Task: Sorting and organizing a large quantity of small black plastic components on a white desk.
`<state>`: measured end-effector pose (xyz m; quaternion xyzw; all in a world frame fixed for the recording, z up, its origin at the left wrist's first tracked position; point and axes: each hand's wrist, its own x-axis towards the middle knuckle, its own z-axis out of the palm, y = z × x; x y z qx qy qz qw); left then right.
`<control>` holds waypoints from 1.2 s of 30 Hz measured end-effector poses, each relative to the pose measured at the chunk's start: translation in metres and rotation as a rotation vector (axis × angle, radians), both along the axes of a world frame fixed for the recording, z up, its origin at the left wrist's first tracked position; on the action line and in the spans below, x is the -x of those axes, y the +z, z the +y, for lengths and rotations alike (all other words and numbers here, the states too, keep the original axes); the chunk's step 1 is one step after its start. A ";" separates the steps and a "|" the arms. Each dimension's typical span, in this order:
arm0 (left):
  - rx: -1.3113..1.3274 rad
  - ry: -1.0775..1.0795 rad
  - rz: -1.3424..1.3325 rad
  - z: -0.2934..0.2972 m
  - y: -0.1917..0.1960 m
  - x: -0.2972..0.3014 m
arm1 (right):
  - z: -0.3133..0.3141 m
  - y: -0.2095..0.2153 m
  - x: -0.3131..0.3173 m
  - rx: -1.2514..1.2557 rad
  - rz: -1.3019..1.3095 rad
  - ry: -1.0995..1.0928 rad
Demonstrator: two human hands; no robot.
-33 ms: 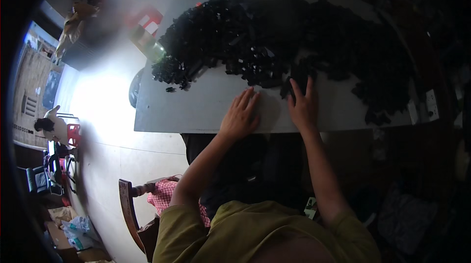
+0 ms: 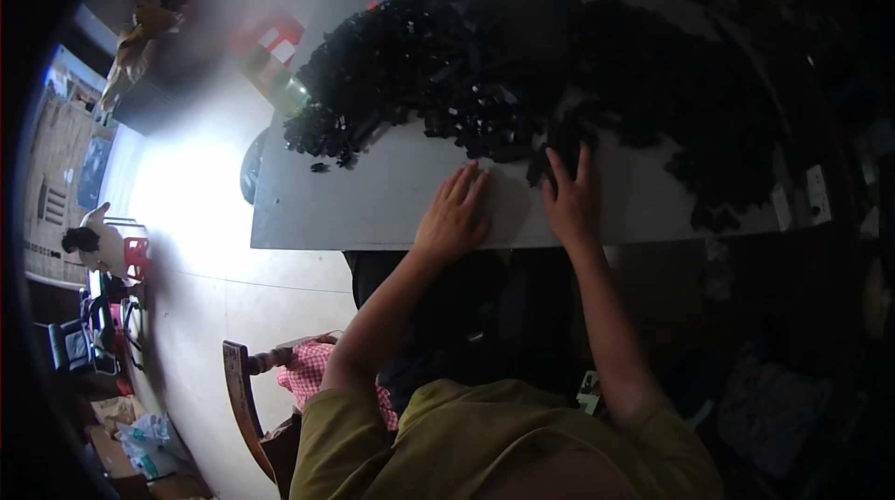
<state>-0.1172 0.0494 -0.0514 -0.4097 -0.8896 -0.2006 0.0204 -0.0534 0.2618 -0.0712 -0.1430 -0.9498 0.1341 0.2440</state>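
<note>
The pale grey surface (image 2: 373, 206) runs wide across the view, its near edge straight and just beyond the person's wrists. A bare strip lies open between that edge and the heap, broadest toward the left corner, where nothing but one stray black piece (image 2: 319, 167) sits apart from the rest. Toward the right the strip narrows as the dark mass curls down close to the edge.

The heap of small black parts (image 2: 522, 71) covers most of the far half of the surface, a ragged, lumpy sprawl with a jagged near border; single pieces are too small and dark to make out, though a few catch light like hard, glossy plastic.

The left hand (image 2: 454, 218) rests flat on the bare strip, fingers (image 2: 463, 185) stretched out and close together, holding nothing. The right hand (image 2: 571, 205) also lies palm down, fingers (image 2: 585, 163) spread apart, their tips touching the near border of the heap.

Left of the surface the light floor (image 2: 196, 248) glares brightly, and a wooden chair (image 2: 244, 388) stands below.
</note>
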 end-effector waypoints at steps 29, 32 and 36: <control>-0.591 0.028 -0.007 0.035 -0.025 0.041 | -0.049 0.009 -0.008 -0.409 0.286 0.339; -0.457 0.004 0.062 0.053 -0.018 0.055 | -0.057 0.006 -0.010 -0.207 0.206 0.337; -0.389 -0.002 0.087 0.057 -0.018 0.061 | -0.051 0.010 -0.011 -0.185 0.175 0.305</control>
